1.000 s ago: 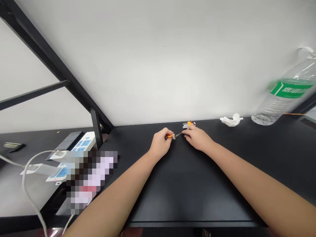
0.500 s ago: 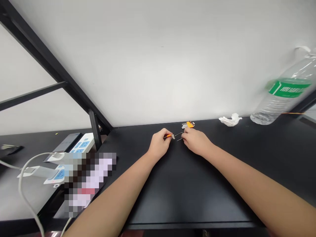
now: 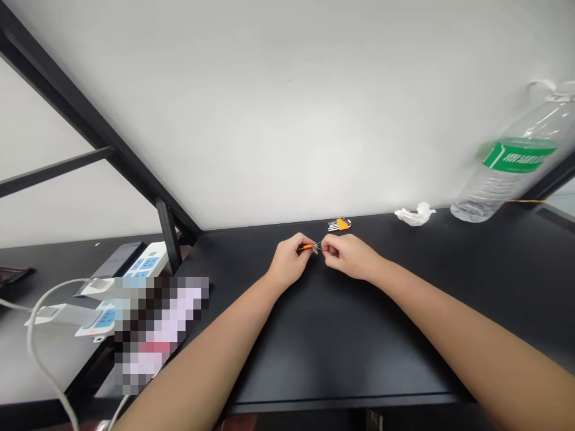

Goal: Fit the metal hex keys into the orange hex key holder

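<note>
My left hand (image 3: 290, 263) pinches a small orange holder (image 3: 308, 246) with thin metal keys sticking out of its end, just above the black table (image 3: 341, 335). My right hand (image 3: 350, 256) meets it from the right, its fingertips closed on a thin metal hex key (image 3: 318, 246) at the holder's tip. Behind the hands, near the wall, lies a second orange holder with a fan of metal hex keys (image 3: 339, 225).
A crumpled white tissue (image 3: 413, 214) and a clear water bottle with a green label (image 3: 512, 167) stand at the back right. White power strips with blue sockets (image 3: 135, 269) and a white cable (image 3: 40, 335) lie at the left, beside a black frame post (image 3: 166, 236).
My right hand has drawn back from the hex key set by the wall, bringing a thin key to the orange holder in my left hand. The hands now meet.
</note>
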A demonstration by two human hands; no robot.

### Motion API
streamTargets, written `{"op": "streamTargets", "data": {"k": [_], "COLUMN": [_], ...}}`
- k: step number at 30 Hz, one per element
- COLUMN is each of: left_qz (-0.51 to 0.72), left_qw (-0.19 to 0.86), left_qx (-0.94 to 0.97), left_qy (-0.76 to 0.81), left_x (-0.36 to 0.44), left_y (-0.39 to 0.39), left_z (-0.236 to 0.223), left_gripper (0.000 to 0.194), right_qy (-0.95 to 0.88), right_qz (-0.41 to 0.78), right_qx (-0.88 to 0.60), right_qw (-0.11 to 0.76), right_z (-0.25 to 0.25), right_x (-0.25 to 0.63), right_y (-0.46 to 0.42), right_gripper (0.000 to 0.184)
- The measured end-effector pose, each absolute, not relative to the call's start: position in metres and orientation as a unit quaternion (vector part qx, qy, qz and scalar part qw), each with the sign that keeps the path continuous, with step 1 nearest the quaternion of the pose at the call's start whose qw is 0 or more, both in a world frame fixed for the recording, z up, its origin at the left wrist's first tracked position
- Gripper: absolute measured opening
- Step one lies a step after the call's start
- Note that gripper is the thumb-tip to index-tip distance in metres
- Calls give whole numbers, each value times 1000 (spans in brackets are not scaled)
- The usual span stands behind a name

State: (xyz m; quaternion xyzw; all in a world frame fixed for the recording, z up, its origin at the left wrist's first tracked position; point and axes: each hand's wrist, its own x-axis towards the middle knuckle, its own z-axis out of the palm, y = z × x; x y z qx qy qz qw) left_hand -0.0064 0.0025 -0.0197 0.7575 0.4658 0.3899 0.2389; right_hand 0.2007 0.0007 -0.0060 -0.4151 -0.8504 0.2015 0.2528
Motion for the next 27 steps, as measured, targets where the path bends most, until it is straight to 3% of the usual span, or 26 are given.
{"op": "streamTargets", "data": {"k": [14, 21, 27], "left_qz": [390, 334, 323], "left_qw": [235, 151, 119], "left_qx": [764, 824, 843], "left_qy": [456, 433, 414], "left_x": [-8, -9, -7], "left_y": [3, 2, -1], "left_z": [-22, -18, -19], "left_gripper": [20, 19, 19], "right_qy": [-868, -867, -817], "right_qz": [187, 171, 300], "right_qx": [-354, -350, -389], "right_qw": [294, 311, 302], "right_z": [-1, 1, -2], "right_x": [207, 216, 205], "right_y": [4, 11, 3], "right_gripper": [16, 20, 19]}}
